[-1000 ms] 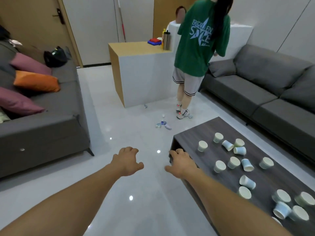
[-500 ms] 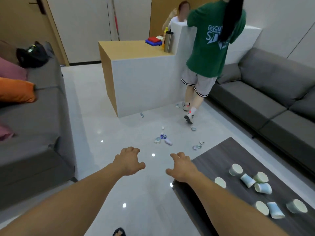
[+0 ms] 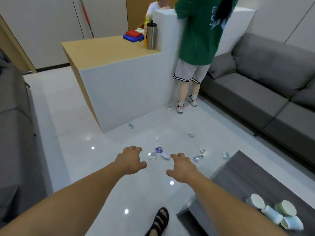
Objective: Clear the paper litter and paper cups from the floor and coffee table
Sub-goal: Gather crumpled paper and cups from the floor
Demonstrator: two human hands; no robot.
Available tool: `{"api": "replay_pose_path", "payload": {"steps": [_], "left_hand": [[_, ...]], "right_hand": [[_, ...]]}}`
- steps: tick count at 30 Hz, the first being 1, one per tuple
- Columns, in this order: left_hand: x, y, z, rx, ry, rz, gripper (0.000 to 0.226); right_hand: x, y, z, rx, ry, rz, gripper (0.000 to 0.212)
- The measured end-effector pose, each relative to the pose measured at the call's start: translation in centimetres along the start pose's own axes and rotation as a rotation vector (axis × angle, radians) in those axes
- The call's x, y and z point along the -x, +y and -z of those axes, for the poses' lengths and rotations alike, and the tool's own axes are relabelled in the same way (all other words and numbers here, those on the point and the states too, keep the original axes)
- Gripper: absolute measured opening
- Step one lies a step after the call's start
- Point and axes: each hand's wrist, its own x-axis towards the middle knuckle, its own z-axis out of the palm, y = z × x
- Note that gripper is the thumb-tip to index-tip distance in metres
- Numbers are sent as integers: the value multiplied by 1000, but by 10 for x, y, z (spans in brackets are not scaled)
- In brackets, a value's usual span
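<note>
Several crumpled scraps of paper litter [image 3: 159, 150] lie scattered on the glossy white floor [image 3: 71, 160] just beyond my hands, with more scraps [image 3: 190, 134] farther off. My left hand [image 3: 130, 159] and my right hand [image 3: 183, 166] are stretched forward above the floor, fingers spread, holding nothing. Several paper cups [image 3: 255, 200] lie tipped on the dark coffee table [image 3: 238, 174] at the lower right; one pale blue cup [image 3: 271, 214] lies on its side.
A white counter with a wooden top [image 3: 110, 48] stands ahead; a person in a green shirt [image 3: 197, 31] stands at its right end. Grey sofas line the right [image 3: 265, 86] and left [image 3: 13, 126]. My sandalled foot [image 3: 159, 221] shows at the bottom.
I have walked forward toward the litter; the scraps and the counter are closer, and the coffee table has slid to the lower right. Both hands stay open and empty.
</note>
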Motion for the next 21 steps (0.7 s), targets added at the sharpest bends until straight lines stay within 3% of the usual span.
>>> {"api": "replay_pose_path", "payload": {"steps": [10, 21], "left_hand": [[-177, 12, 44, 64, -129, -13, 74], [-432, -27, 4, 98, -326, -34, 71]], "right_hand": [[-165, 22, 72, 1, -84, -37, 81], [-391, 53, 27, -95, -236, -195, 80]]}}
